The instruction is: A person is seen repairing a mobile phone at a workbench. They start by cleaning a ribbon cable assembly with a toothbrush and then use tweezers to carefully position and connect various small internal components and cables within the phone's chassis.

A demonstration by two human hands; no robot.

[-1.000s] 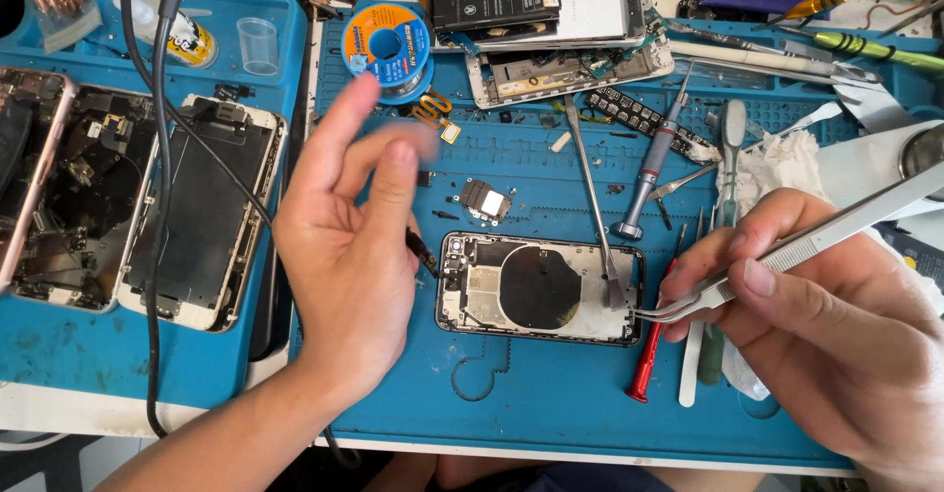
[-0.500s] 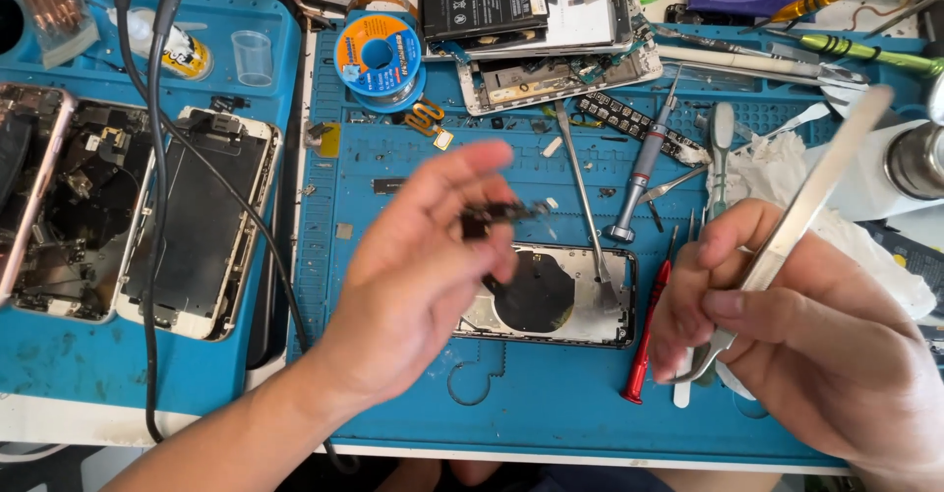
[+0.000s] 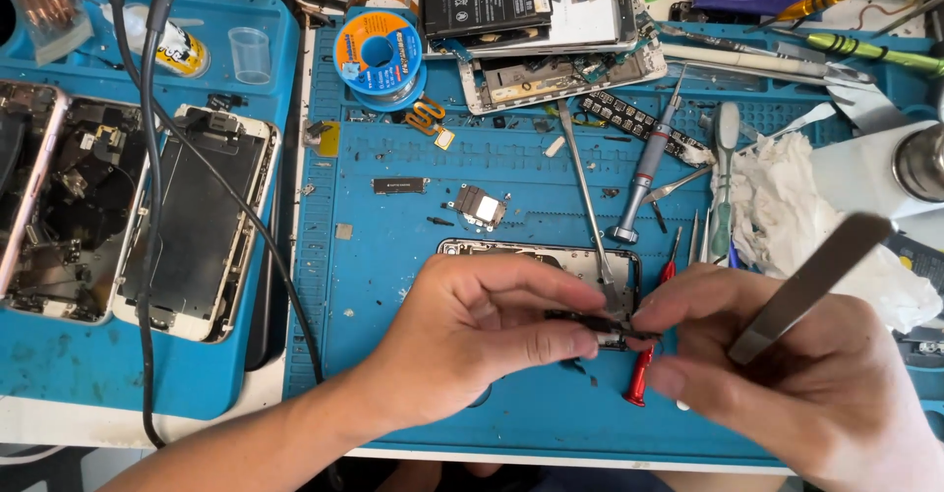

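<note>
The left hand [image 3: 482, 340] and the right hand [image 3: 787, 384] met near the front edge of the blue mat [image 3: 393, 286]. Together they pinched a small dark part [image 3: 600, 323] between their fingertips, and the part sat just over the opened phone [image 3: 551, 261] that lay flat on the mat. The left hand was closed narrow on the part with thumb and first finger. The right hand pinched the other end of the part and also held silver tweezers [image 3: 806, 281], which stuck up and out toward the right edge of the mat.

A red screwdriver [image 3: 649, 340] lay under the hands, pointing at the front edge. A long thin metal tool [image 3: 585, 187] lay just behind the hands, and a grey screwdriver [image 3: 649, 163] lay beside it. A crumpled white tissue [image 3: 777, 197] sat close by at the right edge, so that side was crowded.

The left part of the mat was mostly bare, with only a small camera piece [image 3: 480, 207] and a few bits. A blue reel of wire [image 3: 379, 55] stood at the back edge. Past the mat's left edge, a black cable [image 3: 226, 197] ran across another opened phone [image 3: 192, 222] on a second blue tray [image 3: 98, 374].
</note>
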